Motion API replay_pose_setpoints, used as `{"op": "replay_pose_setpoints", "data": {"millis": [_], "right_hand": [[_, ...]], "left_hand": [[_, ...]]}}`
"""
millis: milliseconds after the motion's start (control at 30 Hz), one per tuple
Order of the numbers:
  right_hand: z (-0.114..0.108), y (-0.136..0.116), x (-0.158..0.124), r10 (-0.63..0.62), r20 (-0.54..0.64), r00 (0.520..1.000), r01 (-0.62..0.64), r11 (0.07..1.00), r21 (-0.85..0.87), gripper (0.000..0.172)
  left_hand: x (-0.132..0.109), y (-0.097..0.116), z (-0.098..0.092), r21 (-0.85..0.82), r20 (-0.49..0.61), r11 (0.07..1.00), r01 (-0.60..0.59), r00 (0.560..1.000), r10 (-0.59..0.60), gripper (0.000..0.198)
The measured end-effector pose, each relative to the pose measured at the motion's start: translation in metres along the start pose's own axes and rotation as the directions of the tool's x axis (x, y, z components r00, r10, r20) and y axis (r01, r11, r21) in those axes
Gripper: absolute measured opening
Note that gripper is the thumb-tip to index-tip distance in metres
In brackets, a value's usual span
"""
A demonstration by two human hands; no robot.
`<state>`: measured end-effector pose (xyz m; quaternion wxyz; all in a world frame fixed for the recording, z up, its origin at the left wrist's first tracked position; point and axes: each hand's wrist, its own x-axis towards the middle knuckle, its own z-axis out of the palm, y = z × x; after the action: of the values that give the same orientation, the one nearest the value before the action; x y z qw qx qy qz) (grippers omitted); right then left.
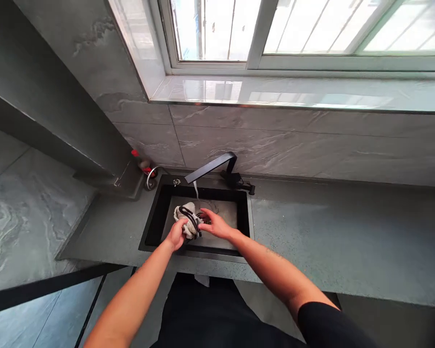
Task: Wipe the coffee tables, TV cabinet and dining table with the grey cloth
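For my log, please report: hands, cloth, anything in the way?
Left hand holding grey cloth, black loops over it. Right hand close, contact unclear. Tap running just beyond.

The cloth point(190, 207) looks rough, the countertop point(348, 227) matt, the windowsill point(282, 92) smooth and glossy.

The sink point(243, 212) was set in the counter point(340, 232), with the faucet point(210, 166) at its back. Behind, higher, was the window point(255, 31). Over the sink, the cloth point(189, 207) was between the left hand point(176, 234) and the right hand point(216, 225).

Two hands point(176, 235) point(217, 225), one cloth point(189, 207), one faucet point(210, 166), one sink point(242, 212).
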<state>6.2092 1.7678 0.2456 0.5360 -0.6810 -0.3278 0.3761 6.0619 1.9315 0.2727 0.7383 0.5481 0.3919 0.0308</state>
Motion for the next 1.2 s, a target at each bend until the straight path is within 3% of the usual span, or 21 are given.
{"op": "replay_pose_setpoints", "data": {"millis": [100, 200, 333, 467, 533, 600, 700, 833, 933, 1000, 1067, 1133, 1200], "right_hand": [[0.027, -0.005, 0.018, 0.149, -0.114, 0.982, -0.127, 0.974, 0.188, 0.051], [0.031, -0.014, 0.039, 0.207, -0.192, 0.959, -0.163, 0.961, 0.222, 0.029], [0.023, -0.022, 0.053, 0.237, -0.257, 0.937, -0.187, 0.961, 0.205, 0.024], [-0.001, -0.030, 0.045, 0.233, -0.223, 0.947, -0.216, 0.971, 0.099, 0.022], [-0.014, -0.038, 0.038, 0.175, -0.170, 0.970, -0.188, 0.980, -0.063, 0.016], [-0.021, -0.047, 0.032, 0.120, -0.127, 0.985, -0.144, 0.968, -0.208, 0.011], [-0.023, -0.060, 0.025, 0.077, -0.093, 0.993, -0.103, 0.943, -0.317, 0.017], [-0.020, -0.066, 0.016, 0.070, -0.019, 0.997, -0.072, 0.906, -0.417, 0.018], [-0.012, -0.059, 0.014, 0.116, 0.049, 0.992, -0.083, 0.893, -0.442, 0.021], [0.002, -0.049, 0.018, 0.176, 0.049, 0.983, -0.151, 0.934, -0.325, 0.040], [0.023, -0.037, 0.025, 0.268, -0.027, 0.963, -0.267, 0.963, 0.031, 0.060], [0.048, -0.025, 0.033, 0.371, -0.084, 0.925, -0.307, 0.858, 0.412, 0.062], [0.069, -0.015, 0.039, 0.426, -0.072, 0.902, -0.304, 0.745, 0.594, 0.059]], "left_hand": [[0.034, 0.025, -0.003, 0.205, 0.124, 0.975, -0.080, 0.991, 0.055, 0.066], [0.062, 0.052, -0.014, 0.412, 0.247, 0.886, -0.210, 0.962, 0.114, 0.058], [0.084, 0.083, -0.038, 0.556, 0.417, 0.745, -0.368, 0.899, 0.133, 0.037], [0.094, 0.115, -0.076, 0.646, 0.464, 0.613, -0.455, 0.872, 0.158, 0.013], [0.093, 0.133, -0.095, 0.679, 0.464, 0.556, -0.479, 0.867, 0.179, 0.011], [0.087, 0.149, -0.111, 0.710, 0.468, 0.486, -0.510, 0.857, 0.215, 0.024], [0.072, 0.166, -0.126, 0.758, 0.442, 0.390, -0.523, 0.851, 0.284, 0.040], [0.047, 0.175, -0.132, 0.785, 0.349, 0.430, -0.445, 0.892, 0.287, 0.043], [0.025, 0.173, -0.124, 0.745, 0.396, 0.453, -0.490, 0.871, 0.292, 0.035], [0.008, 0.169, -0.112, 0.682, 0.485, 0.445, -0.580, 0.815, 0.317, 0.029], [-0.006, 0.162, -0.099, 0.604, 0.559, 0.471, -0.643, 0.763, 0.325, 0.030], [-0.015, 0.153, -0.088, 0.517, 0.582, 0.550, -0.656, 0.740, 0.336, 0.034], [-0.018, 0.145, -0.081, 0.418, 0.552, 0.636, -0.648, 0.738, 0.388, 0.028]]}}
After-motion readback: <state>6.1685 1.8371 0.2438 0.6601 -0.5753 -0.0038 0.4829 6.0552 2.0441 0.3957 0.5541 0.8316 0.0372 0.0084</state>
